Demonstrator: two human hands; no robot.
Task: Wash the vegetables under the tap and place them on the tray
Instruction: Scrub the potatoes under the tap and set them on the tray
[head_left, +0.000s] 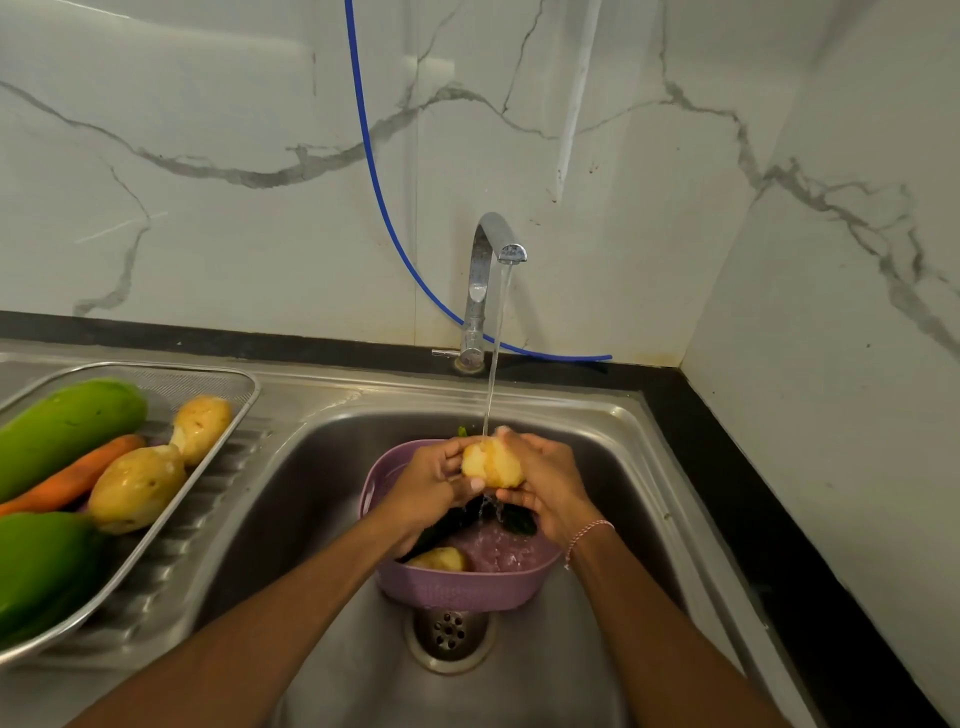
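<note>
Washing is the step in hand. Both hands are wrapped round one yellow potato (491, 462) — the left hand (431, 480) cups it from nine o'clock and the right hand (545, 483) from three o'clock, with fingers curled on it. They hold it right under the tap (485, 270), which stands at twelve o'clock of the sink (311, 493). The water (493, 364) runs down in a thin stream, hits the top of the potato and drips into the purple basket (452, 592) below. The potato is above the basket, not in it and not on the tray.

The basket sits in the sink, at twelve o'clock of the drain (449, 631). Inside it lie another potato (439, 560) at its seven o'clock side and some dark green vegetables (519, 525), partly hidden by the hands. I think these are not washed yet.

The metal tray (244, 382) rests at nine o'clock of the sink. It holds two big green vegetables (67, 426), a carrot (78, 478) and two potatoes (137, 488), all shiny and wet. So the job looks more than half done.

Next, I think, the potato needs rubbing and turning so the water reaches every side. Then it must go over to nine o'clock and be set down on a bare part of the tray — gently, because it is wet and slippery and could roll. After that a hand must reach into the basket for the next one.
</note>
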